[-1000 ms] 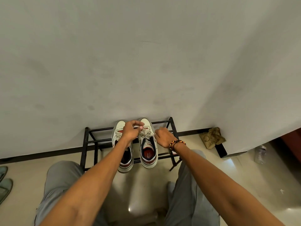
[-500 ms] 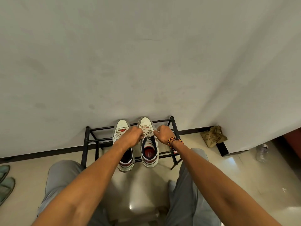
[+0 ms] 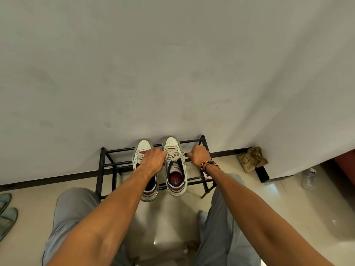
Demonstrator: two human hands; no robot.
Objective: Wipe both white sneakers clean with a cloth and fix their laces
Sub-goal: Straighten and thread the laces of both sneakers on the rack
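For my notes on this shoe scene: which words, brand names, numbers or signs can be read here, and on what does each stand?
None can be read.
Red insole of the right white sneaker on the black metal rack: white print, too blurred.
Clear plastic bottle on the floor: no label legible.

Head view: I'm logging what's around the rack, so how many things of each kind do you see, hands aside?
White sneakers: 2, left and right
Black shoe rack: 1
Tan cloth: 1
Clear bottle: 1
Grey-green slippers: 2, and
Total: 7
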